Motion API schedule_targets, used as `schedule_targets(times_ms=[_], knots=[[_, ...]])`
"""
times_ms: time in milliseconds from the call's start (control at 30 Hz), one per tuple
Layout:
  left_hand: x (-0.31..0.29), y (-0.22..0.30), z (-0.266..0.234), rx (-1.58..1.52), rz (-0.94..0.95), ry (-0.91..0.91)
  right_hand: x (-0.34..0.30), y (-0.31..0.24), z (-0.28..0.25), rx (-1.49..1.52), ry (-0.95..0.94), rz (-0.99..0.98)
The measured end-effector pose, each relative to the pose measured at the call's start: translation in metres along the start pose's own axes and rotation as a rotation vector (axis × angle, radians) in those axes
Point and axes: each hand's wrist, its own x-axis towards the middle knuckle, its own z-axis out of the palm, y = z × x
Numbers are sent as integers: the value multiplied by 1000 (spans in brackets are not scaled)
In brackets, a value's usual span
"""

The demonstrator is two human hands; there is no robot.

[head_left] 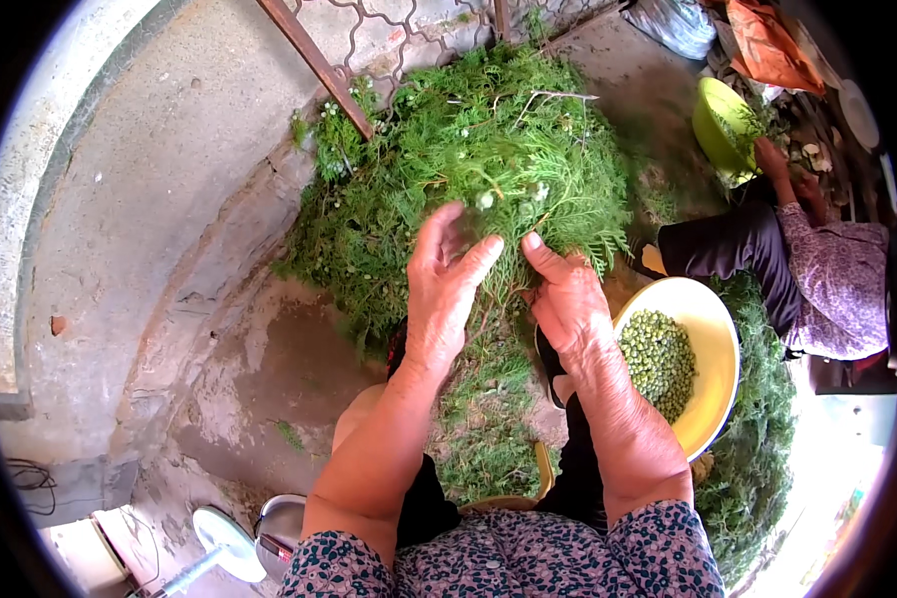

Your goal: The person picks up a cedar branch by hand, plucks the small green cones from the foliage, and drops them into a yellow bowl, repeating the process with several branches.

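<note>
A feathery evergreen sprig (513,261) is pinched between the thumb and curled fingers of my right hand (571,302). My left hand (443,277) is beside it, thumb and fingers apart, the fingertips somewhat blurred; I see nothing held in it. Pale round cones (484,200) show among the green just past my fingertips. Beyond both hands rises a big heap of cut evergreen branches (369,239). By my right forearm stands a yellow basin (716,349), partly filled with small green cones (660,361).
At the right, another person (832,269) sits with a hand at a lime-green tub (713,130). More cut greenery (747,478) lies behind the yellow basin. A metal bar (319,65) slants down into the heap. A concrete wall (159,159) runs along the left.
</note>
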Motion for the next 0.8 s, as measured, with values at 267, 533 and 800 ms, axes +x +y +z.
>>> schedule_targets(times_ms=[267, 533, 800], knots=[[6, -2, -13, -120, -264, -24, -5, 1, 13, 394, -124, 129], [7, -5, -12, -211, -187, 155, -7, -13, 13, 196, 3, -55], [3, -7, -13, -68, -56, 74, -11, -17, 15, -248, 202, -726]])
